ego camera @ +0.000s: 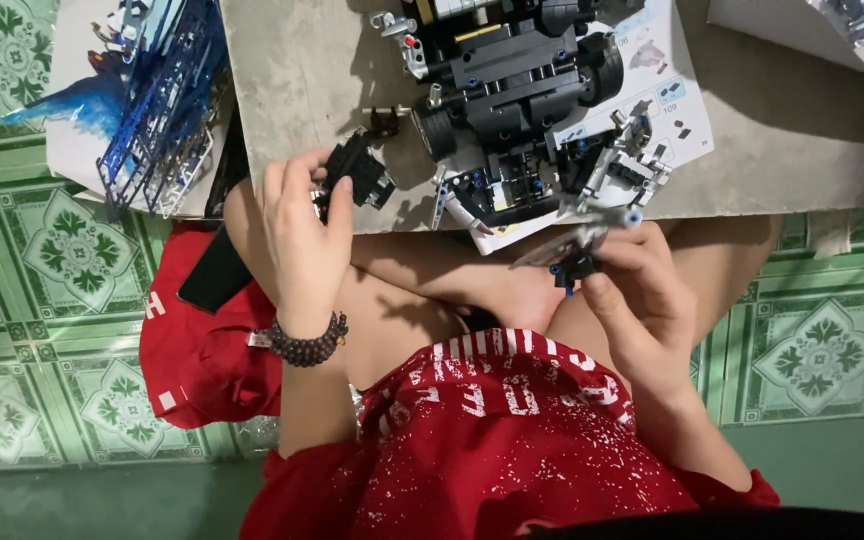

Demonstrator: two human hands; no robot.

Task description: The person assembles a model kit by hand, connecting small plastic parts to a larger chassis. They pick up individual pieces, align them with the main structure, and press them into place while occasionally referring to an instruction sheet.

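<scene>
Left hand [297, 225] gripping black brick piece [357, 178], right hand [637, 275] pinching grey panel [567, 248]

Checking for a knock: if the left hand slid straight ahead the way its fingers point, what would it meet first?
Probably the small black brick assembly the left hand already grips; past it, the black brick-built car.

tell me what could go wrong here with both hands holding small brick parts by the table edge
1. The right hand pinches a small grey and black piece over the lap, off the low table; a slip could drop it onto the patterned floor.
2. The half-built black vehicle model overhangs the table's near edge, so a knock might tip it off.
3. The left hand grips a black subassembly close to the model and could bump it.
</scene>
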